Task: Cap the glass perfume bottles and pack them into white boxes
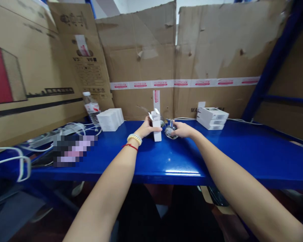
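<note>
My left hand point(146, 128) is closed around a small white carton point(157, 129) that stands upright over the blue table point(141, 158), its top flaps open. Just to the right, my right hand point(182, 129) grips a round clear glass bottle point(170, 130) with a shiny neck, which looks like a perfume bottle. A narrow gap separates the bottle from the carton. Behind the two, another small glassy object point(162, 121) is partly hidden by the carton. The inside of the carton does not show.
White boxes point(110, 120) stand in a row at the back left, beside a water bottle point(92, 109). More white boxes point(213, 118) are stacked at the back right. White cables point(21, 161) and a power strip point(55, 134) lie at the left. Cardboard sheets point(141, 60) wall the back.
</note>
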Demonstrator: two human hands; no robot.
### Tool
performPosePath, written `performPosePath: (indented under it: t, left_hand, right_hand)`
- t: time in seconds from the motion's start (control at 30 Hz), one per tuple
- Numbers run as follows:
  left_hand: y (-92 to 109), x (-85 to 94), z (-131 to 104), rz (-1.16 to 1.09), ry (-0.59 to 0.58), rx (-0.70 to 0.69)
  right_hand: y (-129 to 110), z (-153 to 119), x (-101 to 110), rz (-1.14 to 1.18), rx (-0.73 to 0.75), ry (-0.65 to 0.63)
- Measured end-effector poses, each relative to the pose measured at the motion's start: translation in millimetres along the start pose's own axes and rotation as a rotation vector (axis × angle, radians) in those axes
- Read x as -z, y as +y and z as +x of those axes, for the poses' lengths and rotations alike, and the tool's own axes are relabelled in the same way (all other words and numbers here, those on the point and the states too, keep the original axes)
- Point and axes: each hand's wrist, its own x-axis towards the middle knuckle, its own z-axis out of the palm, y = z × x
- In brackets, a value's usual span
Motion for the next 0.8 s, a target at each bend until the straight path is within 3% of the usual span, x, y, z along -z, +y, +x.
performPosePath:
  t: [0.2, 0.43, 0.7, 0.8]
  left_hand:
    - [-10, 5.2, 4, 0.217, 0.124, -0.068]
    - [-3, 6.1, -2, 0.617, 0.264, -0.278]
    - [5, 3.4, -6, 0.840, 0.230, -0.306]
    - [8, 2.9, -7, 0.908, 0.240, -0.262]
  right_hand:
    - [-1, 1, -2, -0.015, -0.076, -0.049]
    - [-4, 1, -3, -0.042, -0.068, 0.008]
    - [1, 6, -2, 0.043, -0.099, 0.082]
    - [4, 8, 2, 0.069, -0.171, 0.183]
